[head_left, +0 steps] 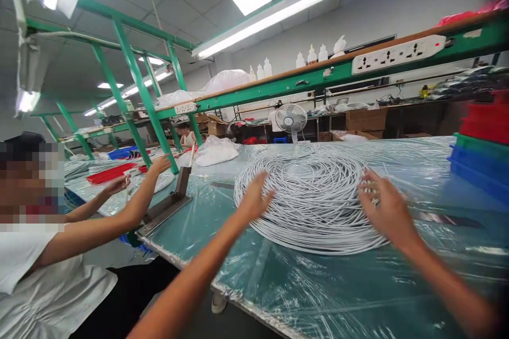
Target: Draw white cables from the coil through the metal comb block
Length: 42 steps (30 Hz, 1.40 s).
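A wide, loose coil of light grey cable point(314, 206) lies on the plastic-covered green table point(286, 286). My left hand point(256, 198) is at the coil's left side, its thumb and fingers apart and nothing in it. At the coil's right edge is my right hand point(384, 206), slightly blurred, with its fingers spread and bent toward the cable. Whether its fingertips touch the cable is hard to tell.
To the left sits a person point(71, 243) with both arms over the table, beside a dark metal fixture point(170, 204). Blue bins point(477, 169) are stacked at right. A green-edged shelf point(254, 87) with a power strip point(397, 54) crosses behind. White plastic bags point(217, 151) lie back left.
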Each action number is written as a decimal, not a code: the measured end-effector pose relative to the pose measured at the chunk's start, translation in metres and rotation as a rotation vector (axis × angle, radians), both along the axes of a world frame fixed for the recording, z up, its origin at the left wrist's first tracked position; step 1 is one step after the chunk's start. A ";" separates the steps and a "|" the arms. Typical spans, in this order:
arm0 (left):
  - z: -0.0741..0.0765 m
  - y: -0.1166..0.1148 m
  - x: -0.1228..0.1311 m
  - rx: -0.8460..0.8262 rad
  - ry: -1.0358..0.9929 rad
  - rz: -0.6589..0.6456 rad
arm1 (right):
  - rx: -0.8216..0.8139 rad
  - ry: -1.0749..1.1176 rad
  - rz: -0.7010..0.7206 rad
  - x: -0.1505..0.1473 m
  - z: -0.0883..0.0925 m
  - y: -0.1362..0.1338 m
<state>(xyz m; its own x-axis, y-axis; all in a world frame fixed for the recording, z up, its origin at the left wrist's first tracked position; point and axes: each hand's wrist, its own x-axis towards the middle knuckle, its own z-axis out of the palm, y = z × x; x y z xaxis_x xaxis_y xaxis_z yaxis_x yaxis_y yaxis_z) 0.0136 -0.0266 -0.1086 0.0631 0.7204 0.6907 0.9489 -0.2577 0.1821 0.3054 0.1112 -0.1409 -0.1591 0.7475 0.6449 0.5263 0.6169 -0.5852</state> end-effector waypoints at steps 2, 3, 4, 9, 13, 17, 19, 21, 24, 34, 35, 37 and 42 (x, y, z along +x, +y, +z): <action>-0.039 -0.039 0.039 -0.099 0.159 -0.122 | 0.103 -0.125 0.306 -0.026 -0.028 -0.025; -0.055 -0.063 0.053 -0.165 0.201 -0.130 | 0.137 -0.218 0.456 -0.037 -0.043 -0.038; -0.068 -0.087 0.063 -0.200 0.201 -0.132 | 0.165 -0.294 0.580 -0.048 -0.056 -0.051; -0.069 -0.168 0.047 -0.097 0.116 0.127 | 0.079 -0.455 0.806 -0.069 -0.095 -0.093; -0.025 -0.192 0.012 0.121 0.143 0.386 | -0.050 -0.371 0.699 -0.059 -0.099 -0.079; 0.023 -0.190 -0.010 0.324 0.293 0.592 | -0.091 -0.279 0.622 -0.052 -0.096 -0.059; 0.035 -0.177 -0.023 0.266 0.411 0.599 | -0.090 -0.270 0.607 -0.051 -0.095 -0.057; 0.032 -0.162 -0.034 0.098 0.534 0.481 | -0.075 -0.265 0.602 -0.050 -0.094 -0.057; 0.003 -0.151 -0.037 -0.247 0.631 0.178 | -0.041 -0.237 0.585 -0.049 -0.096 -0.056; -0.068 -0.161 0.083 -0.224 0.347 -0.251 | 0.002 -0.169 0.582 -0.055 -0.098 -0.050; -0.071 -0.149 0.096 -0.186 0.288 -0.283 | -0.010 -0.162 0.604 -0.056 -0.096 -0.052; -0.074 -0.119 0.126 -0.114 0.157 -0.330 | -0.034 -0.177 0.600 -0.056 -0.094 -0.055; -0.063 -0.027 0.216 -0.099 0.141 -0.411 | -0.117 -0.238 0.507 -0.054 -0.092 -0.053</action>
